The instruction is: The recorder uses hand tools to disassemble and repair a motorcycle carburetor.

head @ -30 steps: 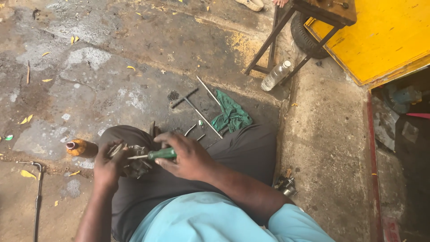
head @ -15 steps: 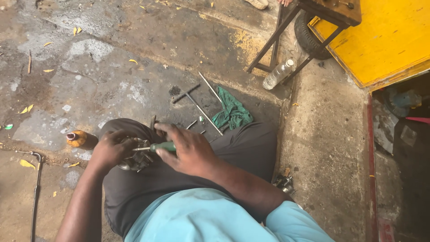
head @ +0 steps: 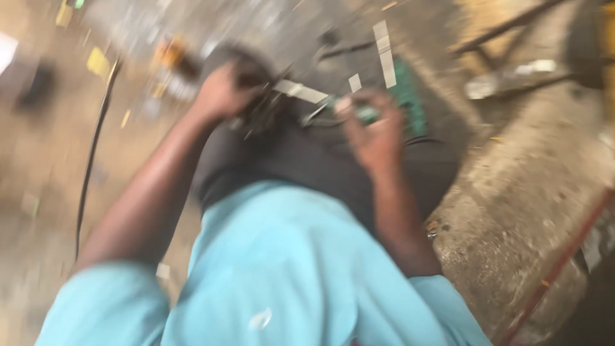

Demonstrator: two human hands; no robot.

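The view is badly blurred by motion. My left hand [head: 227, 90] is closed on a dark metal part [head: 262, 115] resting on my knee. My right hand [head: 375, 134] grips a green-handled screwdriver [head: 362, 114], its shaft pointing left toward the metal part. Both hands work over my dark trousers [head: 307, 160], and my light blue shirt [head: 282, 269] fills the lower frame.
Metal rods [head: 384, 54] and a green cloth [head: 410, 102] lie on the concrete floor beyond my knee. A black cable [head: 90, 160] runs along the left. An orange object [head: 170, 54] sits upper left. A plastic bottle [head: 512, 77] lies by a stand's legs upper right.
The camera has swung sharply and the picture has blurred. My hands stay on the metal part and the screwdriver, now higher in the frame, with the right hand drawn a little away.
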